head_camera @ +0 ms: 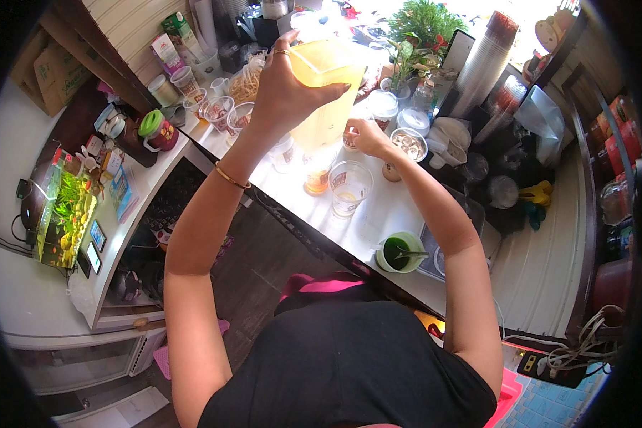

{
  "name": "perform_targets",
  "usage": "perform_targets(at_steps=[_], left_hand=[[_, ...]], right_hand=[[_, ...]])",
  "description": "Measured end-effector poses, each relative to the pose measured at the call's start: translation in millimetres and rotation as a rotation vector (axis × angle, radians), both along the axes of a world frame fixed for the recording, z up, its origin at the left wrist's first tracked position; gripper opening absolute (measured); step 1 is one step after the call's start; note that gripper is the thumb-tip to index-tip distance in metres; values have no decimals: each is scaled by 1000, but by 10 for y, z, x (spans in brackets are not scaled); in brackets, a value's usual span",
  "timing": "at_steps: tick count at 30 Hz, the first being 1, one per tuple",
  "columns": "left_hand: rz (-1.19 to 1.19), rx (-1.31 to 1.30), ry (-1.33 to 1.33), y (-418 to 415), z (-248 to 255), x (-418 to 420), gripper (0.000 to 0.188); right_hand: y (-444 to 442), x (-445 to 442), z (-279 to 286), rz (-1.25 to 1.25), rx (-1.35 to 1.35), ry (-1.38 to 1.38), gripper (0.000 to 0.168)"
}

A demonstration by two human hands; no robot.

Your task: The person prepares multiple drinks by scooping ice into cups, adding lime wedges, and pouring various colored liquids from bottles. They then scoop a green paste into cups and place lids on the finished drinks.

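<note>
My left hand (pixel 286 93) grips the upper part of a large, squarish translucent pitcher (pixel 321 120) holding pale yellow liquid. Fingers of my right hand (pixel 373 140) are around a printed plastic cup (pixel 350 142), partly hidden by the hand and pitcher. Just right of that hand is a cup of iced drink (pixel 408 143). Nearer me on the white counter (pixel 299 206) stand a cup with orange liquid (pixel 316 182) and a clear printed cup (pixel 350 187) with a little liquid at its bottom.
A jug of green liquid (pixel 398 252) with a spoon sits near the counter's front edge. Stacked cups (pixel 484 67) and potted plants (pixel 406 53) stand at the back. Several cups (pixel 219 111) line the left, near a bag of noodle-like strands (pixel 246 80). A lit aquarium (pixel 67 219) is far left.
</note>
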State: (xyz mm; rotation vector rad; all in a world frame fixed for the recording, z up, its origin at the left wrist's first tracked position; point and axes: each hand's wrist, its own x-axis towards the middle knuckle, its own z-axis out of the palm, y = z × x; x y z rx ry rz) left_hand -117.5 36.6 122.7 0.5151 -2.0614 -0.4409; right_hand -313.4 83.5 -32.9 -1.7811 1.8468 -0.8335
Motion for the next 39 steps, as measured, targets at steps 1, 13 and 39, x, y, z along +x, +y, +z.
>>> perform_targets(at_steps=[1,13,39], left_hand=[[1,-1,0,-3,-2,5,90],[3,129,48,-66,-64,128,85],[37,401,422,-37,-219,611,81]], right_hand=[[-2,-1,-3,1,-2,-2,10],[-9,26,18,16,5,32,11],[-114,178,87,70,-8,39,12]])
